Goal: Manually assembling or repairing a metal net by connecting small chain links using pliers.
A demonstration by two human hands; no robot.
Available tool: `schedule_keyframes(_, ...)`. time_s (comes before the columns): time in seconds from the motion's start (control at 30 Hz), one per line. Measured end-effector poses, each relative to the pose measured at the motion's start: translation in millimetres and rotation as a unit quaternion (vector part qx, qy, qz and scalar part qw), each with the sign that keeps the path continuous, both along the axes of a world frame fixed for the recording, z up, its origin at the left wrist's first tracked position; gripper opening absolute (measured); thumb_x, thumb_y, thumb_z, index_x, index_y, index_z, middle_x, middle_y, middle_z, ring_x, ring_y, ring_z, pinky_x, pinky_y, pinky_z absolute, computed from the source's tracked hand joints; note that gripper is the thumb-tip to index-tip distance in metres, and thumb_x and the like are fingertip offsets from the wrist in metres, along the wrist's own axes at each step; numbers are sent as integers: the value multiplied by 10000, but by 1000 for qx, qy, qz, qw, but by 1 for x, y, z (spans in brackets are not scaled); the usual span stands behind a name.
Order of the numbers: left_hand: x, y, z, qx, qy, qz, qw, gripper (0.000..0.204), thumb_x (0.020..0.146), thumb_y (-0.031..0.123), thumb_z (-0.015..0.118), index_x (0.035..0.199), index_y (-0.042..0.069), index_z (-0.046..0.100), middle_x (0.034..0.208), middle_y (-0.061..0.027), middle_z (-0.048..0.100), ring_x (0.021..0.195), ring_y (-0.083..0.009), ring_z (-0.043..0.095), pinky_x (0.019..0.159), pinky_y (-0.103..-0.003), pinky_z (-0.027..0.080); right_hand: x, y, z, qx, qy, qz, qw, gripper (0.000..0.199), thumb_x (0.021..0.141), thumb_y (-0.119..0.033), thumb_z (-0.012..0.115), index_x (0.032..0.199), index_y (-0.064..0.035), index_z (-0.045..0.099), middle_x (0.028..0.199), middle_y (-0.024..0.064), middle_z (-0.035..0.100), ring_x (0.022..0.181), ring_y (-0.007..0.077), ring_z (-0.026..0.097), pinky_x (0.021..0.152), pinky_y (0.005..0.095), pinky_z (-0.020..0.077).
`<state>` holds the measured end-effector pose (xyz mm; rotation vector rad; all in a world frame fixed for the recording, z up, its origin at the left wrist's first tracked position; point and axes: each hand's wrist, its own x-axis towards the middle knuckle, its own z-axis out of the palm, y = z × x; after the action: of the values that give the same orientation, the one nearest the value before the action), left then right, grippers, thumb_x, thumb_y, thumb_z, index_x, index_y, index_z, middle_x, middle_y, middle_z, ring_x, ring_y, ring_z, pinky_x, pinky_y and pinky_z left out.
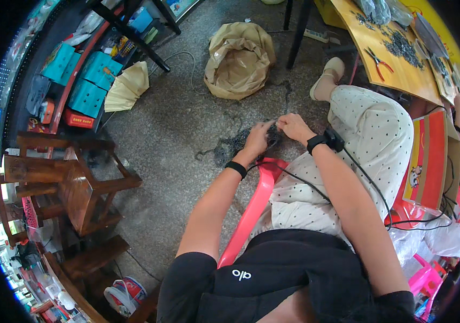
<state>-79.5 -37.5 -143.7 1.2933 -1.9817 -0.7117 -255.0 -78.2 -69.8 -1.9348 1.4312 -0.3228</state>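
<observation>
Beyond the end of a pink plastic armrest (257,199), my left hand (257,141) and my right hand (294,128) meet nearly fingertip to fingertip. Both have their fingers pinched together. Whatever lies in the pinches is too small to make out. A dark grey tangled heap (229,151) of fine, chain-like pieces shows below and beside my left hand, partly hidden by it. Black bands circle both wrists, and the right one carries a small black device (334,140) with a cable.
An open brown paper sack (241,62) stands ahead on the speckled floor. At the right, a wooden table (356,32) bears red-handled pliers (378,63) and small dark metal pieces (402,48). A wooden chair (74,183) stands left, below shelves with teal boxes (85,97). A red carton (429,161) is beside my leg.
</observation>
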Motion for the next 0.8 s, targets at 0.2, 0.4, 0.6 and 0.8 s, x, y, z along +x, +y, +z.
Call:
schedule_keyframes(0.2, 11, -8, 17, 47, 23, -42, 998, 228, 780, 85, 690, 989, 9, 638, 932, -186, 657, 879, -400, 616, 771, -453, 491, 1, 1, 12, -16, -81, -21, 996, 213, 851, -197, 565, 813, -28, 690, 782, 213, 652, 792, 394, 641, 711, 459, 496)
schedule_keyframes(0.4, 30, 2, 27, 3, -8, -12, 1000, 261, 839, 205, 658, 1031, 28, 663, 959, -184, 668, 868, -377, 632, 754, -432, 496, 2, -6, 16, -121, -33, -50, 991, 196, 855, -193, 582, 832, -20, 670, 764, 231, 637, 767, 424, 623, 664, 492, 490)
schedule_keyframes(0.6, 36, 4, 90, -107, -41, 11, 993, 191, 829, 148, 674, 959, 10, 648, 877, -171, 657, 816, -354, 629, 714, -409, 501, 0, -2, 37, -148, -43, -28, 988, 174, 831, -197, 639, 851, -26, 667, 760, 221, 638, 737, 410, 627, 636, 477, 486)
schedule_keyframes(0.8, 46, -4, 136, -83, 33, 87, 992, 106, 800, 79, 694, 871, 14, 649, 834, -148, 649, 780, -334, 624, 681, -382, 493, 9, 0, 58, -174, -138, -12, 975, 152, 810, -174, 678, 848, -29, 659, 802, 181, 633, 748, 369, 611, 663, 425, 481)
